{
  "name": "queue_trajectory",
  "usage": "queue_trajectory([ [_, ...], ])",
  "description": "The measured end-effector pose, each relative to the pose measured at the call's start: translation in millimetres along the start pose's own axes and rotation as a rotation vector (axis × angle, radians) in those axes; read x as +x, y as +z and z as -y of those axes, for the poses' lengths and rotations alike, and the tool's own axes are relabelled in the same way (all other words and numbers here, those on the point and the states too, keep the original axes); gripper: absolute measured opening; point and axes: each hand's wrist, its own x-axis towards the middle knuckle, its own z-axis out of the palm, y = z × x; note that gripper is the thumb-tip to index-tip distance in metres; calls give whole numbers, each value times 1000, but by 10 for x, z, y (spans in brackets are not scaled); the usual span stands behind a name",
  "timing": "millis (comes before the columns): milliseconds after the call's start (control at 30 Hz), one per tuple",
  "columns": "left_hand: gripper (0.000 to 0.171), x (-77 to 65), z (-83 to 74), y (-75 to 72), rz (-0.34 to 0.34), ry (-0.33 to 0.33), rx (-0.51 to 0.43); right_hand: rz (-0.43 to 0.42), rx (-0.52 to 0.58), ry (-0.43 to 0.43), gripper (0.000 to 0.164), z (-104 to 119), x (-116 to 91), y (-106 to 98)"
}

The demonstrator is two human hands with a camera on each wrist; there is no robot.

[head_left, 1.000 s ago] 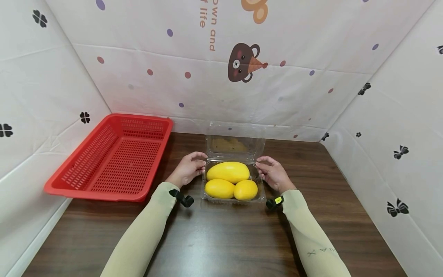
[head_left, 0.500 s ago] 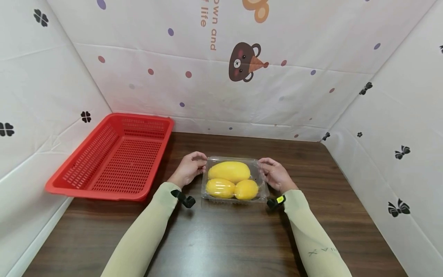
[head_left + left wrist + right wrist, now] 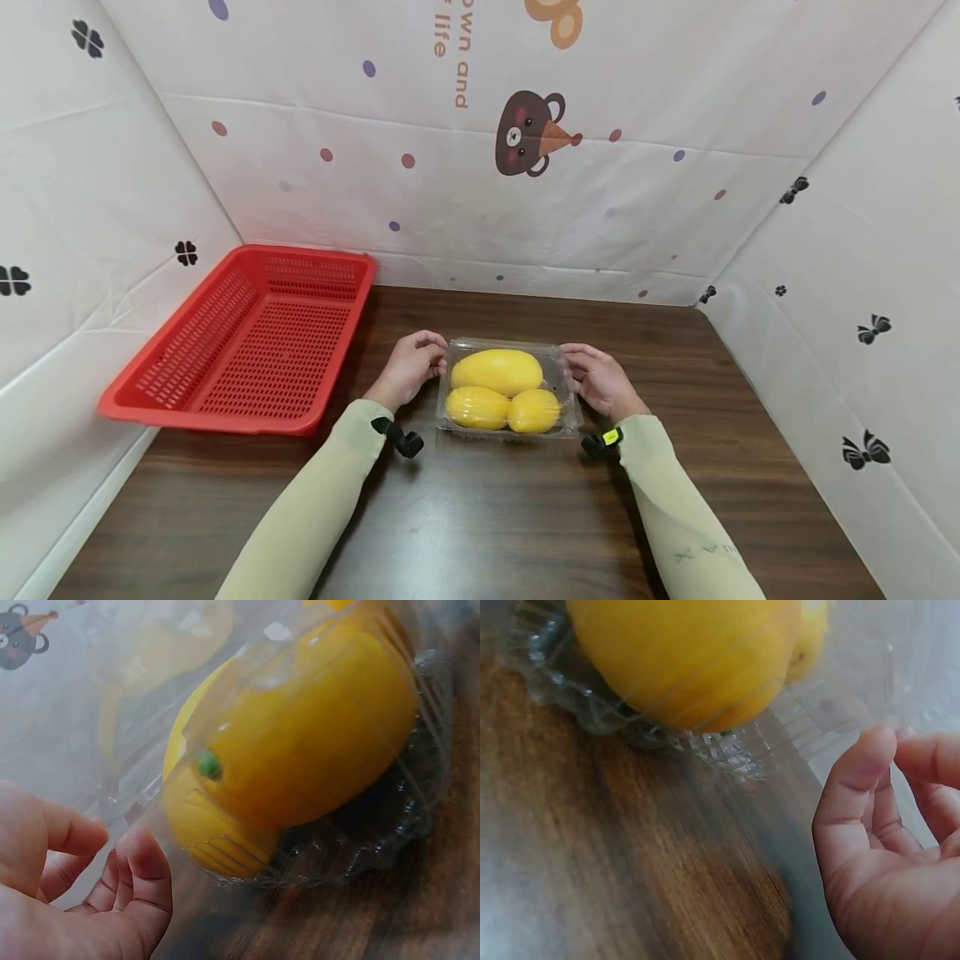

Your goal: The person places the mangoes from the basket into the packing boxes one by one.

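A clear plastic clamshell box (image 3: 555,373) sits on the table with its lid down. Inside lie three smooth yellow fruits: a large long one (image 3: 497,372) at the back, two smaller ones (image 3: 477,407) in front. In the left wrist view a green stem nub (image 3: 209,764) shows on one fruit. My left hand (image 3: 408,368) is at the box's back left corner, thumb (image 3: 147,859) and forefinger nearly meeting at the plastic edge. At the back right corner, my right hand (image 3: 606,383) pinches the edge, its thumb (image 3: 864,759) against the forefinger.
To the left stands a red perforated plastic basket (image 3: 281,354) with nothing in it, close to the side wall. White printed sheeting (image 3: 600,225) walls the table in at the back and both sides. Dark brown wood (image 3: 480,517) shows in front of the box.
A second ago the lid stood upright behind the fruits; it came down over them within half a second and stays down now. Both hands keep nearly the same places at the back corners.
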Motion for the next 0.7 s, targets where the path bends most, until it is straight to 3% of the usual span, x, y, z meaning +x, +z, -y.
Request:
queue_trajectory([
  [233, 24, -115, -24, -10, 14, -33, 56, -54, -155, -13, 34, 47, -155, 25],
  [500, 33, -312, 7, -59, 82, -71, 131, -89, -286, 2, 41, 39, -375, 66],
  [700, 34, -490, 12, -94, 145, -75, 178, -59, -385, 26, 45, 33, -580, 105],
])
